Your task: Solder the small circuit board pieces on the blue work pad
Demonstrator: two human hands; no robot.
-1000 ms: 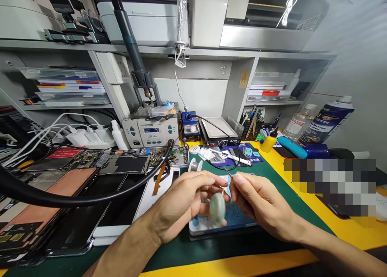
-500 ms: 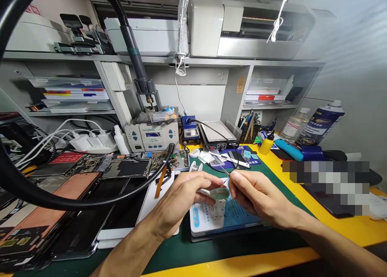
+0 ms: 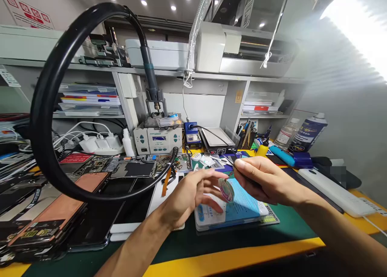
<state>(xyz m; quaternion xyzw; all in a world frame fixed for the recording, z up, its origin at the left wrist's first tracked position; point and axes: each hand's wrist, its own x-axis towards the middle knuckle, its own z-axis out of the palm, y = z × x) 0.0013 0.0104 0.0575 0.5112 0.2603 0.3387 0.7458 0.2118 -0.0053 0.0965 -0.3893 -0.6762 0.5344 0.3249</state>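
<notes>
My left hand (image 3: 198, 196) is over a blue-and-white printed packet (image 3: 242, 206) with its fingers curved apart. At its fingertips is a small round disc-like container (image 3: 226, 190), tipped on edge with its printed, coloured face showing; how firmly the fingers grip it is partly hidden. In my right hand (image 3: 263, 178) is a pair of thin metal tweezers (image 3: 229, 161), pinched between thumb and fingers. Their tips point up and left, apart from the disc.
A thick black hose (image 3: 45, 107) loops over the left side. Opened phones and parts (image 3: 60, 208) crowd the green mat there. Behind stand a rework station (image 3: 159, 140) and a soldering unit (image 3: 192, 138). A yellow bottle (image 3: 262, 149) and a spray can (image 3: 308, 132) are to the right.
The round container has turned from lying nearly flat to standing on edge, and my left fingers have spread. The tweezers' tips have swung further up and left. The camera view has shifted.
</notes>
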